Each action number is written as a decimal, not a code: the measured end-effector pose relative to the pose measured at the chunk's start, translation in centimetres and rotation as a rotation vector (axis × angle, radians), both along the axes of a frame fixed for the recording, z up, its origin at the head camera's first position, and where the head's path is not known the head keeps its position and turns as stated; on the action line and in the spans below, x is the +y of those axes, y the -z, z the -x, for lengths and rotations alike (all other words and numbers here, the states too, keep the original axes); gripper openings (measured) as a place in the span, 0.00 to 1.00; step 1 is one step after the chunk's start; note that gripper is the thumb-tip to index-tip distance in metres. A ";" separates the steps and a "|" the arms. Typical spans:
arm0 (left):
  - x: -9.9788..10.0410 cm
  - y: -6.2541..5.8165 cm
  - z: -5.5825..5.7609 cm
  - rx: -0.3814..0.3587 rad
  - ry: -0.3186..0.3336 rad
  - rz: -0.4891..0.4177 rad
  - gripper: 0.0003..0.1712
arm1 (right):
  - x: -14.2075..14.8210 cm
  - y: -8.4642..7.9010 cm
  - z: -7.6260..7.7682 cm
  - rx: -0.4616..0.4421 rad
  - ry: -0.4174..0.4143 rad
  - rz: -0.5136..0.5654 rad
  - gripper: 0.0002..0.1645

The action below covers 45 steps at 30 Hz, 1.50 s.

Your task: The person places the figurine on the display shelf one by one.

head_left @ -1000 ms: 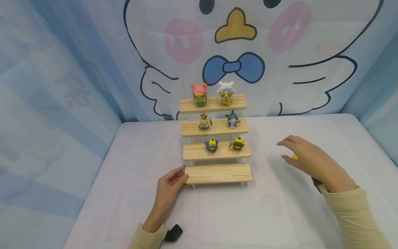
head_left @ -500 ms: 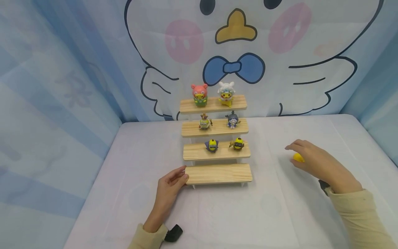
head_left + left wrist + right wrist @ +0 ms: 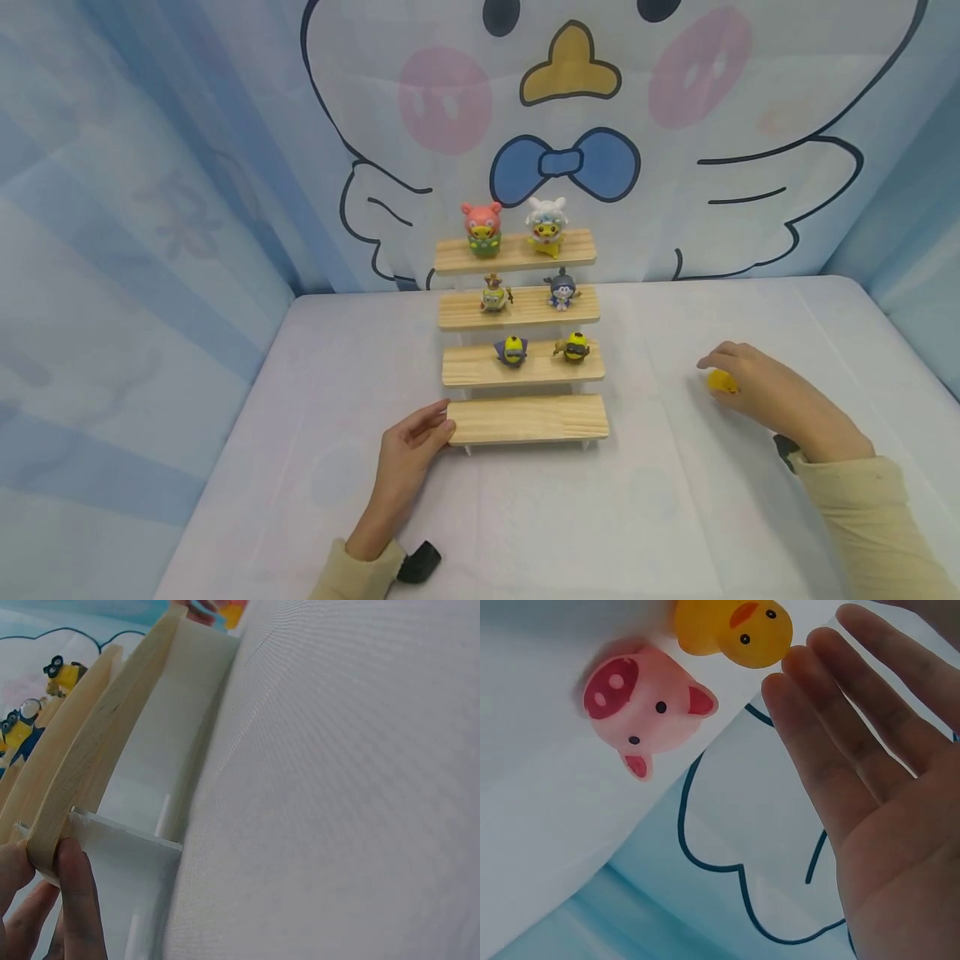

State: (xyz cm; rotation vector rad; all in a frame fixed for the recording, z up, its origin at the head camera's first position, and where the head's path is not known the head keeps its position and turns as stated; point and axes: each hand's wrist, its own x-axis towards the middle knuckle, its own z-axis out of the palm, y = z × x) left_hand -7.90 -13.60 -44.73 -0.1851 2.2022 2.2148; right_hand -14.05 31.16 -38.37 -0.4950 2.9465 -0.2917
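Observation:
My left hand (image 3: pixel 408 458) pinches the left end of the lowest board (image 3: pixel 528 419) of a four-tier wooden display stand. In the left wrist view, thumb and fingers sit on both faces of that board (image 3: pixel 105 735). Over at the right, my right hand (image 3: pixel 776 404) reaches to a yellow toy duck (image 3: pixel 722 381), partly covered by the hand in the head view. The right wrist view has its fingers fairly straight, the tips at the head of the duck (image 3: pixel 754 634); whether they touch it I cannot tell. Beside the duck lies a pink toy pig (image 3: pixel 649 697), hidden in the head view.
Small figures stand in pairs on the upper tiers: a pink-hooded one (image 3: pixel 482 229) and a white-hooded one (image 3: pixel 546 227) on top, others below. The white-covered table (image 3: pixel 570 525) extends around the stand. A printed cloth backdrop (image 3: pixel 637 225) hangs behind.
My right hand has moved right and slightly nearer to me, coming to the duck, more of which now shows. The left hand stays on the board.

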 end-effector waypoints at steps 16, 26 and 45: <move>0.0 0.0 0.0 -0.008 0.005 0.007 0.24 | 0.7 1.1 0.2 0.019 -0.021 0.018 0.20; 0.0 0.0 0.0 -0.011 -0.001 0.027 0.24 | 0.9 1.5 0.3 0.077 -0.057 0.018 0.19; 0.0 0.1 0.1 0.003 -0.002 0.012 0.24 | 1.2 1.1 0.7 0.081 -0.086 0.021 0.11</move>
